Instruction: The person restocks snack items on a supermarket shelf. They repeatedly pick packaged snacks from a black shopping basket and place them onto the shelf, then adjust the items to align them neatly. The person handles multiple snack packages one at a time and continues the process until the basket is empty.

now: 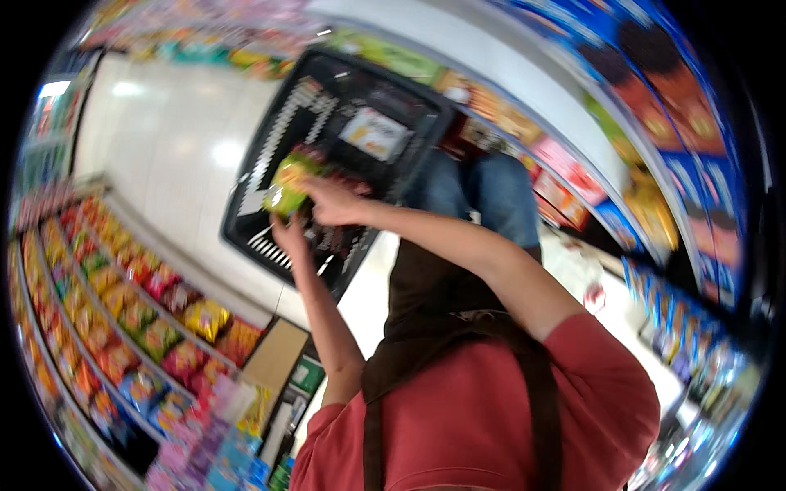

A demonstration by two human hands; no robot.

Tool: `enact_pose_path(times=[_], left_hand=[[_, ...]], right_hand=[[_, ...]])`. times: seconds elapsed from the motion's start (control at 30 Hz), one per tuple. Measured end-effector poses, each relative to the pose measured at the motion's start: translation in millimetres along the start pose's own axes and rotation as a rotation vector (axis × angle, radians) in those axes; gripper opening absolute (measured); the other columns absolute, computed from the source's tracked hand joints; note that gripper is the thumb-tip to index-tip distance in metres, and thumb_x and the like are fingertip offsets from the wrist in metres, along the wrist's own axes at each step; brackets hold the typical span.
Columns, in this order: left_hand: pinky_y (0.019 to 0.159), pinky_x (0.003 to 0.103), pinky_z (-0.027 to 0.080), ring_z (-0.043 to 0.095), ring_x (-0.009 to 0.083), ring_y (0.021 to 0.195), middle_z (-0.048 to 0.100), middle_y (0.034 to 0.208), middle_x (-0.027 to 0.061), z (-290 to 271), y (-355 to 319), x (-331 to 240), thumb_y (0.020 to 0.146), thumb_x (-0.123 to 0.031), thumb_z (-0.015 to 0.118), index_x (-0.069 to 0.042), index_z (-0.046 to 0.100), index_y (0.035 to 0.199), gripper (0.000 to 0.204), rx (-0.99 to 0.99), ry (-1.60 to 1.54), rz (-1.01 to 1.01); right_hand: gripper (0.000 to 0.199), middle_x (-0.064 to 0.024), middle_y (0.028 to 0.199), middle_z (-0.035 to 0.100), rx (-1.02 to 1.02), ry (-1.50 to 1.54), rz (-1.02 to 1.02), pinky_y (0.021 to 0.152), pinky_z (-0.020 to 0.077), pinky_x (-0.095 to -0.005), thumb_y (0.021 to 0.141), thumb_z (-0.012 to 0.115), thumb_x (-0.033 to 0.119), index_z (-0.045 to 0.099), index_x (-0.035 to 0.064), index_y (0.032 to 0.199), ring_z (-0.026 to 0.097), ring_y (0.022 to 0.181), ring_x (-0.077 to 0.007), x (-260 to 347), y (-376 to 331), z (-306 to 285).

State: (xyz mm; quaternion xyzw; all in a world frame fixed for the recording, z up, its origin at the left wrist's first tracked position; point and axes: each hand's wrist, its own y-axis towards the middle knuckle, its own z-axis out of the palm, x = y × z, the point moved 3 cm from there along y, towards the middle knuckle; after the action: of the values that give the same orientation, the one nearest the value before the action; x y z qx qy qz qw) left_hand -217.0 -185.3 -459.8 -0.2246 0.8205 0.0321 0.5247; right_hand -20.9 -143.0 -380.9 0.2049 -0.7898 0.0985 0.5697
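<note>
Both hands are over a black plastic shopping basket (378,78). Between them is a shiny green and yellow snack bag (288,186), slightly blurred. My right hand (332,200) reaches across from the right and grips the bag's near right side. From below, my left hand (288,235) has its fingers closed against the bag's lower edge. Inside the basket, a white card or packet with orange print (377,135) lies near the far right wall. Dark red packages (354,182) sit beside my right hand, partly hidden by it.
Tiered shelves of colourful snack bags (147,315) curve along the left. On the right stands a white-edged shelf (565,90) with packages, topped by blue boxes (688,98). Pale floor tiles (164,131) stretch beyond the basket. My jeans-clad knees (499,192) are close to its right side.
</note>
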Motion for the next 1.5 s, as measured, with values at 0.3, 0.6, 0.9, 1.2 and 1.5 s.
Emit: enact_pose_path(times=[0.3, 0.6, 0.9, 1.2, 1.5], left_hand=[[0.095, 0.035, 0.050, 0.058, 0.0271, 0.116, 0.054, 0.135, 0.0224, 6.1, -2.2, -28.8, 0.087, -0.010, 0.072, 0.009, 0.039, 0.141, 0.066, 0.026, -0.090, -0.001], [0.108, 0.040, 0.039, 0.046, 0.0321, 0.132, 0.043, 0.145, 0.0244, 51.1, -68.8, -162.5, 0.093, -0.008, 0.061, 0.004, 0.036, 0.145, 0.058, 0.014, 0.043, 0.344], [0.103, 0.037, 0.041, 0.051, 0.0274, 0.124, 0.051, 0.139, 0.0160, 166.6, -175.1, -335.3, 0.092, -0.001, 0.058, 0.000, 0.047, 0.138, 0.047, 0.519, -0.119, 0.716], [0.101, 0.046, 0.041, 0.049, 0.0484, 0.120, 0.051, 0.131, 0.0291, 290.0, -217.8, -422.5, 0.087, -0.007, 0.059, 0.006, 0.048, 0.130, 0.046, 0.726, -0.015, 0.925], [0.080, 0.050, 0.049, 0.062, 0.0460, 0.094, 0.067, 0.096, 0.0260, 345.1, -217.0, -430.7, 0.084, -0.013, 0.061, -0.001, 0.068, 0.101, 0.021, 0.714, -0.007, 1.059]], right_hand=[[0.069, -0.0238, 0.147, 0.040, -0.052, -0.029, 0.084, 0.111, 0.0382, -0.0398, 0.071, 0.055, 0.001, 0.043, -0.0028, 0.139, 0.042, 0.135, -0.0367, 36.5, -31.5, -26.6], [0.060, -0.0229, 0.138, 0.051, -0.436, -0.057, 0.077, 0.103, 0.0447, -0.0427, 0.085, 0.061, 0.006, 0.042, 0.0017, 0.141, 0.052, 0.125, -0.0373, 105.6, -141.1, -151.9], [0.061, -0.0202, 0.140, 0.050, -1.050, -0.129, 0.294, 0.099, 0.0461, -0.0369, 0.086, 0.058, 0.001, 0.039, 0.0010, 0.144, 0.051, 0.127, -0.0339, 129.1, -271.4, -275.9], [0.072, -0.0356, 0.151, 0.023, -1.369, -0.369, 0.195, 0.114, 0.0264, -0.0470, 0.084, 0.057, -0.002, 0.027, -0.0024, 0.148, 0.023, 0.141, -0.0506, 125.5, -294.0, -327.9], [0.063, -0.0319, 0.130, 0.041, -1.469, -0.371, 0.114, 0.105, 0.0350, -0.0495, 0.079, 0.057, -0.002, 0.035, -0.0072, 0.137, 0.041, 0.120, -0.0504, 121.8, -285.4, -347.3]])
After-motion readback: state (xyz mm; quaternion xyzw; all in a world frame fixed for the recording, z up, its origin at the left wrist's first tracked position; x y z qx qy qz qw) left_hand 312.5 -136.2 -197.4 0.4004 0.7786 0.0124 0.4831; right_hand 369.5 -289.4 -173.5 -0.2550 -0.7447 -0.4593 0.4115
